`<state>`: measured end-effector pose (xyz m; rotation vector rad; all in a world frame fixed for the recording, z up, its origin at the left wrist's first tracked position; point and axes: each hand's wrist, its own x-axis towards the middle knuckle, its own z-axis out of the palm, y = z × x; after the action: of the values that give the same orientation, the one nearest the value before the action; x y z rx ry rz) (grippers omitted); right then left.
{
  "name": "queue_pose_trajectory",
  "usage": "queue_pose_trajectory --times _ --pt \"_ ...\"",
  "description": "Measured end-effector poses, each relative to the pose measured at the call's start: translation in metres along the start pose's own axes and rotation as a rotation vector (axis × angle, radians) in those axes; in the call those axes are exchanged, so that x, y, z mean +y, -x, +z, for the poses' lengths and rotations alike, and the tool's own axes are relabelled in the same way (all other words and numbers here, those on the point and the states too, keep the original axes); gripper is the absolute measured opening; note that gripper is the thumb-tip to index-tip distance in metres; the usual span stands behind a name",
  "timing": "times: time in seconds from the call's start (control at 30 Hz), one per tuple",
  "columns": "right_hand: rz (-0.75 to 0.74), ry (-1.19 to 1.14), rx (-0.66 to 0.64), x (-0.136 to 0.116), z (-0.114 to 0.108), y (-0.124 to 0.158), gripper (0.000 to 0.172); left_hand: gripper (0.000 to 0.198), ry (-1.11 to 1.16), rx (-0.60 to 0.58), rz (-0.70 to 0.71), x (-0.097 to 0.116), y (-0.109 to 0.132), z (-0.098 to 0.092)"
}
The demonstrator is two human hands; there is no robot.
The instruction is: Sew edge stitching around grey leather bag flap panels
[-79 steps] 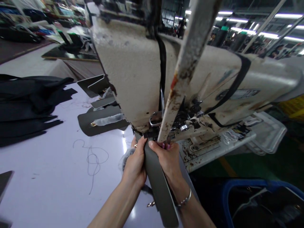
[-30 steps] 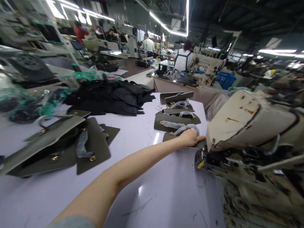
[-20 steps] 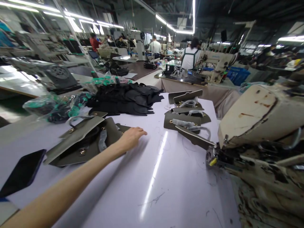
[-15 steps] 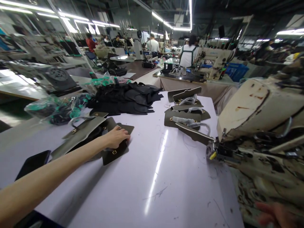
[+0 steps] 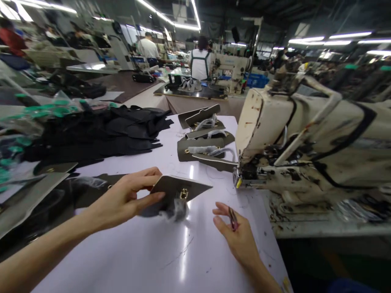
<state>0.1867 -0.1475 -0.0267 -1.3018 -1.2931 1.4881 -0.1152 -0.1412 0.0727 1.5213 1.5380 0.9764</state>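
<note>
Head view, clock hours read from its middle: a pale, glossy tabletop (image 5: 122, 260) spreads toward 6 o'clock, marked by a bright streak of reflected light (image 5: 183, 264) and a loose dark thread (image 5: 177, 254). Above it, just off the middle toward 7 o'clock, a grey-green panel (image 5: 171, 188) tilts in the left hand (image 5: 124, 200), whose thumb and fingers pinch its left end; a gold buckle (image 5: 183, 193) shows on its face, and a clear-wrapped strap (image 5: 177, 209) hangs below, too blurred to tell whether it touches the surface. At 5 o'clock the right hand (image 5: 241, 234) is apart from the panel, a narrow gap between thumb and fingertips, with a small dark and pink tool (image 5: 233, 220) against the fingers; whether they grip it I cannot tell. Similar pieces (image 5: 198, 143) lie close to the middle, toward 12 o'clock, and a second group (image 5: 33, 195) lies at 8. A heap of black cut pieces (image 5: 104, 130) sits between 9 and 10, beside clear plastic showing green (image 5: 58, 109). A worn, rust-marked cream sewing machine (image 5: 345, 134) fills 3 o'clock. Beyond, the room is dim under a dark roof (image 5: 275, 14) with lit tubes (image 5: 196, 14) at 12, where a person in a white top with dark straps (image 5: 200, 65) is seen from behind; another machine (image 5: 232, 67) is at 1, a blue crate (image 5: 256, 80) near 2, a second person in a pale top (image 5: 148, 47) at 11.
</note>
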Motion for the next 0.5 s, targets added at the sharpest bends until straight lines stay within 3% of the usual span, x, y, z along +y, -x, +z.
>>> queue_pose_trajectory --times 0.1,0.17,0.3,0.37,0.5 --pt "0.015 -0.164 -0.118 -0.009 0.008 0.006 0.055 0.042 0.366 0.075 -0.160 0.006 -0.002 0.030" --pt "0.028 -0.264 -0.210 -0.013 0.012 0.013 0.046 0.050 0.632 0.222 -0.303 0.008 -0.007 0.046" --pt "0.029 -0.398 -0.180 -0.018 0.016 0.016 0.031 0.041 0.889 0.402 -0.370 0.007 -0.014 0.077" --pt "0.014 -0.420 -0.107 -0.019 0.016 0.010 0.029 0.036 0.963 0.399 -0.433 0.003 -0.013 0.096" --pt "-0.023 -0.451 -0.004 -0.023 0.013 -0.007 0.025 0.025 1.049 0.276 -0.664 -0.007 -0.016 0.132"
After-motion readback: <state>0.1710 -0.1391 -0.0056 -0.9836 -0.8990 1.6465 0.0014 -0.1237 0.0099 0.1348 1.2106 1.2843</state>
